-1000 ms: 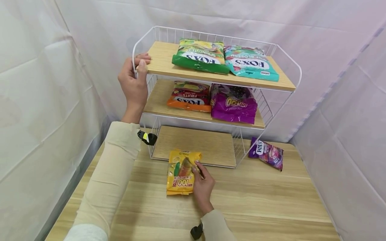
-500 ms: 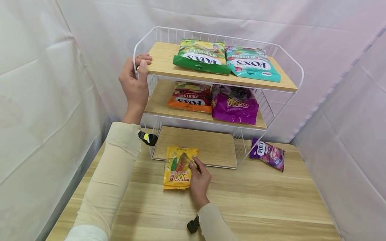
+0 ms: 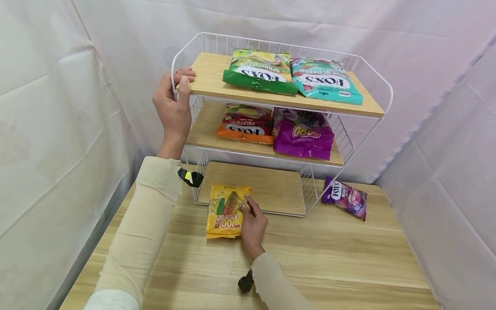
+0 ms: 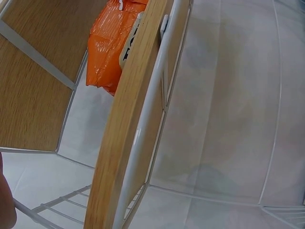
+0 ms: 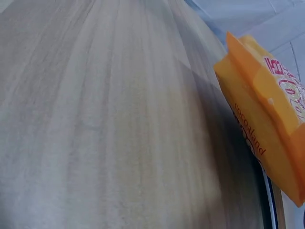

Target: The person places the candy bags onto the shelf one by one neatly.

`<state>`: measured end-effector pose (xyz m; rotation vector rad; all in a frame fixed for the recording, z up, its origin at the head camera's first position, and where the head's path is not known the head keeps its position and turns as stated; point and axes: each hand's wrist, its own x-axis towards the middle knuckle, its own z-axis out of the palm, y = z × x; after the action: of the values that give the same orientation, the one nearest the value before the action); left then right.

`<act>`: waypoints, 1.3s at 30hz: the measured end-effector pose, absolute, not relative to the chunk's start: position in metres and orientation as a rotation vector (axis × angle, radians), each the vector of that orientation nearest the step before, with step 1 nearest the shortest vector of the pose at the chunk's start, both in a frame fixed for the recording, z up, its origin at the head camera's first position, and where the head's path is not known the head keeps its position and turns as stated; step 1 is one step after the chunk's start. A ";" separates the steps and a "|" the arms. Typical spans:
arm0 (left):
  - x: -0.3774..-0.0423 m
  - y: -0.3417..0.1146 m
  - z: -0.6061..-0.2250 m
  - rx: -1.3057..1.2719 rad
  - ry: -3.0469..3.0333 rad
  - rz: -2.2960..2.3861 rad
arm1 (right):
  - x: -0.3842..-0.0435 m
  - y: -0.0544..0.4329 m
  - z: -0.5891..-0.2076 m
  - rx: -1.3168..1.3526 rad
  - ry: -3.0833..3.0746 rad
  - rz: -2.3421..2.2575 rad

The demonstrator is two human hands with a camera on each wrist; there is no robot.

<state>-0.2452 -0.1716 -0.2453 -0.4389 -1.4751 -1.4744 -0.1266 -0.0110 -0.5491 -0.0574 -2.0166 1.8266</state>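
My left hand (image 3: 173,106) grips the left end of the top board (image 3: 209,71) of a white wire rack with three wooden tiers. In the left wrist view, that wrist's camera faces a board edge (image 4: 125,114), and a bit of finger shows at the far left. My right hand (image 3: 254,227) pinches the right side of a yellow Lot 100 candy bag (image 3: 224,211), thumb on its printed face. The bag overlaps the front left edge of the bottom tier (image 3: 275,189) in the head view. The right wrist view shows the bag (image 5: 257,129) tilted above the wooden table.
On the top tier lie a green Fox's bag (image 3: 259,71) and a teal one (image 3: 325,81). The middle tier holds a red-orange Fox's bag (image 3: 246,122) and a purple Lot 100 bag (image 3: 303,133). Right of the rack, a purple Fox's bag (image 3: 345,198) lies on the table (image 3: 329,258).
My right hand has carried the yellow bag a little left and forward toward the bottom tier. The left hand keeps its grip on the rack.
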 end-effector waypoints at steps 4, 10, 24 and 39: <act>-0.245 -0.171 -0.245 -0.441 -1.477 -1.469 | -0.131 -0.011 -0.550 -0.117 -2.037 1.858; -0.244 -0.171 -0.245 -0.437 -1.475 -1.468 | -0.132 -0.009 -0.550 -0.172 -2.138 1.773; -0.243 -0.172 -0.244 -0.426 -1.487 -1.467 | -0.123 0.003 -0.552 0.074 -2.439 1.478; -0.244 -0.171 -0.244 -0.431 -1.471 -1.470 | -0.082 0.001 -0.525 0.710 -2.695 0.378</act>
<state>-0.2438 -0.1709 -0.2445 -0.4310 -1.4706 -1.4697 -0.0818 0.0012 -0.5254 0.7096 -2.6947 0.3780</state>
